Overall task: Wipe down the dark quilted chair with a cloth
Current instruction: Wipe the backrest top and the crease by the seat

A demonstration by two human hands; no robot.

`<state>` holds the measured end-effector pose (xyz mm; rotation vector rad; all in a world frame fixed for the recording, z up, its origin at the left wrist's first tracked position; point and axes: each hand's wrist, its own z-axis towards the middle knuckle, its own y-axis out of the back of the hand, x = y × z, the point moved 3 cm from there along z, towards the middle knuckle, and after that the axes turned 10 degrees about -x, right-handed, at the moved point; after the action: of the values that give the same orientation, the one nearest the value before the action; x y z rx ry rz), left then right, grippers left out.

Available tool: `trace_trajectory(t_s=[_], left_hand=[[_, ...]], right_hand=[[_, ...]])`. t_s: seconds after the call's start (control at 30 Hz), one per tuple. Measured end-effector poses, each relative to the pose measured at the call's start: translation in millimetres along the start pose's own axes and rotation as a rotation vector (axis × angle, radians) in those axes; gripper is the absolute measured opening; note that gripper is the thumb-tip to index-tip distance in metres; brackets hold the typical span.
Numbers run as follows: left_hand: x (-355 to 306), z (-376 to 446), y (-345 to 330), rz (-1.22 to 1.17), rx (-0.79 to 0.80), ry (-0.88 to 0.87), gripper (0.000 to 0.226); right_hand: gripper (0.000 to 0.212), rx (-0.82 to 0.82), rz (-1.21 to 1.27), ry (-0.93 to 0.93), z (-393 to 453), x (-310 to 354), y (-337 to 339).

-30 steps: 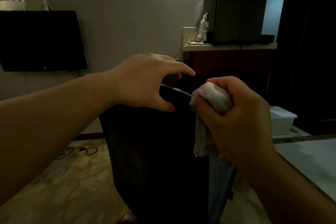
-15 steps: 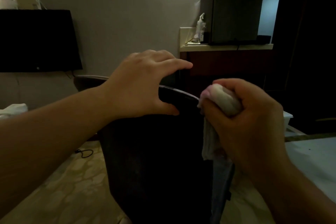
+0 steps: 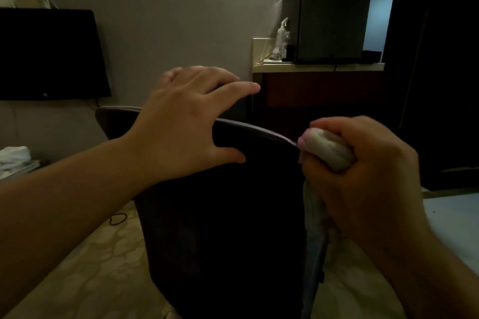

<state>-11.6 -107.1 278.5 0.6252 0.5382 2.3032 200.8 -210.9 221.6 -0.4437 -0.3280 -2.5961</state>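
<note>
A flat black wall-mounted television (image 3: 49,54) is hanging at the left, while a dark boxy mini fridge (image 3: 334,14) is standing beside a pale spray bottle (image 3: 282,33) on a cream-topped brown wooden counter (image 3: 318,68), and a thin black cable (image 3: 118,219) is lying on the mottled beige floor (image 3: 98,267)

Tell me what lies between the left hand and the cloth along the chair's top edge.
In the head view, only bare chair rim separates the left hand from the cloth.

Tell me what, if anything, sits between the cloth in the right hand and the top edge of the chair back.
Nothing visible does. The right hand grips the bunched cloth right at the right end of the chair back top edge. The left hand rests on that edge further left, aside from the cloth.
</note>
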Motion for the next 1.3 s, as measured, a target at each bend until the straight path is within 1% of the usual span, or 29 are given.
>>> trace_trajectory(t_s=[0.17, 0.3, 0.43, 0.47, 0.57, 0.6, 0.73, 0.8, 0.97, 1.1, 1.23, 1.3], left_hand=[[0.6, 0.2, -2.7, 0.000, 0.006, 0.025, 0.093], [-2.1, -1.3, -2.8, -0.016, 0.000, 0.039, 0.093], [-9.3, 4.1, -2.0, -0.015, 0.002, 0.023, 0.093], [-11.3, 5.8, -2.1, -0.018, 0.012, 0.020, 0.093], [-15.6, 10.5, -3.7, -0.018, 0.045, 0.023, 0.093], [-16.5, 11.8, -4.5, -0.016, 0.056, 0.024, 0.093], [-18.1, 13.2, -7.8, -0.011, 0.080, 0.037, 0.095], [-18.2, 11.1, -7.6, -0.016, 0.081, 0.041, 0.095], [-10.4, 11.3, 0.1, -0.027, 0.078, 0.004, 0.094], [-10.2, 19.4, -1.4, 0.024, 0.073, -0.033, 0.094], [-13.7, 22.4, -3.0, 0.037, 0.076, -0.020, 0.094], [-13.1, 20.0, -3.5, 0.031, 0.061, -0.005, 0.094]], right_hand=[[0.036, 0.024, -0.010, 0.095, 12.7, 8.3, -9.0], [0.029, 0.057, 0.085, 0.008, -1.5, -6.0, 0.7], [0.021, 0.073, 0.077, -0.052, -9.2, -16.4, 8.2], [0.024, 0.069, 0.056, -0.042, -7.3, -15.7, 8.9], [0.045, 0.051, 0.013, -0.009, 4.5, -7.6, 9.3], [0.046, 0.040, 0.024, -0.008, 9.1, -4.0, 9.1], [0.038, 0.067, 0.016, 0.030, 16.2, -1.6, 5.6], [0.035, 0.074, 0.030, 0.006, 13.4, -8.9, 9.5], [0.020, 0.081, 0.030, -0.034, 5.4, -21.7, 20.5], [0.026, 0.090, -0.018, 0.004, 14.9, -16.9, 14.7], [0.031, 0.121, -0.033, 0.122, 28.4, 3.5, 4.7], [0.032, 0.122, -0.033, 0.121, 28.7, 2.2, 4.3]])
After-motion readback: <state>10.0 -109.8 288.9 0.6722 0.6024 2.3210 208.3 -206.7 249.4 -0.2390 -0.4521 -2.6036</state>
